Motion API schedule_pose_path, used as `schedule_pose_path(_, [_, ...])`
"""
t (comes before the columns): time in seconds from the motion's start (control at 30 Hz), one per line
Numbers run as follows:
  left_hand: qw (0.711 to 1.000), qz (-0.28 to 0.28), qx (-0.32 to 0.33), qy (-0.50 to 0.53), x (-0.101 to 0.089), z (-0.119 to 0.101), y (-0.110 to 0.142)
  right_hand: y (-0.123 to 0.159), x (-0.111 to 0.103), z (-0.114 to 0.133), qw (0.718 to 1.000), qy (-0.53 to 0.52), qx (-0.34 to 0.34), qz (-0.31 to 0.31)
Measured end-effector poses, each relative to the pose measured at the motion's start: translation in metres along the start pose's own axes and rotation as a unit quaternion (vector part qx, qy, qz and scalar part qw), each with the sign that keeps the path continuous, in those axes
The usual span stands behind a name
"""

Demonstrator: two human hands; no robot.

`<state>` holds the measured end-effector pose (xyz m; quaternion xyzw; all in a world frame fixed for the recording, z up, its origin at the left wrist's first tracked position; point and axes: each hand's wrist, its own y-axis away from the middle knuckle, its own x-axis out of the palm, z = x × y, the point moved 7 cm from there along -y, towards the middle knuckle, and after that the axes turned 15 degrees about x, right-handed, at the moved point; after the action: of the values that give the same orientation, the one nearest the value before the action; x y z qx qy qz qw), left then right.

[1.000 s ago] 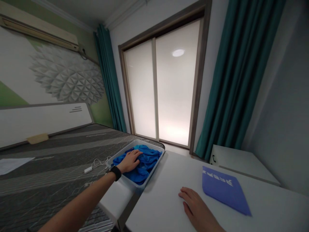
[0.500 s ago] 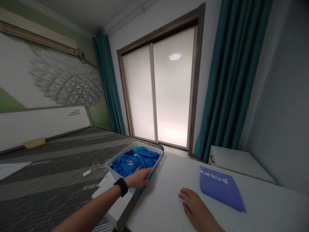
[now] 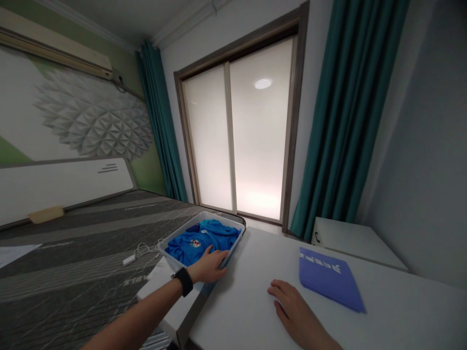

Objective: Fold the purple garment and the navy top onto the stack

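A pale plastic bin straddles the edge between the mattress and the white table. Crumpled blue clothing with a small emblem fills it. My left hand, a dark watch at its wrist, grips the bin's near right rim, thumb on the inner side; part of the fingers is hidden. Resting on the white tabletop is my right hand, palm down, fingers loosely bent and holding nothing. To its right lies a flat purple-blue item with white lettering, perhaps a folded bag or folder.
A white box sits below the bin, by the table's left edge. On the dark patterned mattress lie a white cable with a plug and a paper sheet. Behind the table stands a white cabinet.
The view has shifted slightly, so everything appears a little farther left. Both hands keep their places, the left at the bin rim and the right on the table.
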<state>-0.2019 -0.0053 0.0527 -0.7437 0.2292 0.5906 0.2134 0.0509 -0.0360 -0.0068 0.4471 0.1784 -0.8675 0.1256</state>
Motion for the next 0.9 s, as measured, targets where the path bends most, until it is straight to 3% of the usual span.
schedule_pose_path(0.17, [0.994,-0.078,0.058,-0.049,-0.009,-0.045,-0.019,0.002,-0.005,-0.002,1.0,-0.015,0.0,0.004])
schedule_pose_path(0.33, [0.984,-0.052,0.172,0.024,0.032,-0.116,-0.064,0.005,-0.029,-0.009,0.999,-0.024,0.003,-0.043])
schedule_pose_path(0.5, [0.979,-0.06,0.194,0.035,0.063,-0.162,-0.126,0.017,-0.071,-0.062,0.982,0.015,0.08,-0.172])
schedule_pose_path(0.6, [0.98,-0.095,0.172,0.028,0.07,-0.173,-0.152,0.03,-0.099,-0.111,0.955,0.058,0.164,-0.24])
schedule_pose_path(0.73, [0.973,-0.164,0.117,0.112,0.079,-0.164,-0.162,0.046,-0.122,-0.165,0.899,0.113,0.311,-0.287])
schedule_pose_path(0.8, [0.965,-0.173,0.126,0.153,0.083,-0.16,-0.161,0.046,-0.121,-0.175,0.89,0.118,0.348,-0.269])
schedule_pose_path(0.9, [0.95,-0.183,0.15,0.206,0.082,-0.159,-0.156,0.04,-0.115,-0.167,0.906,0.091,0.328,-0.251])
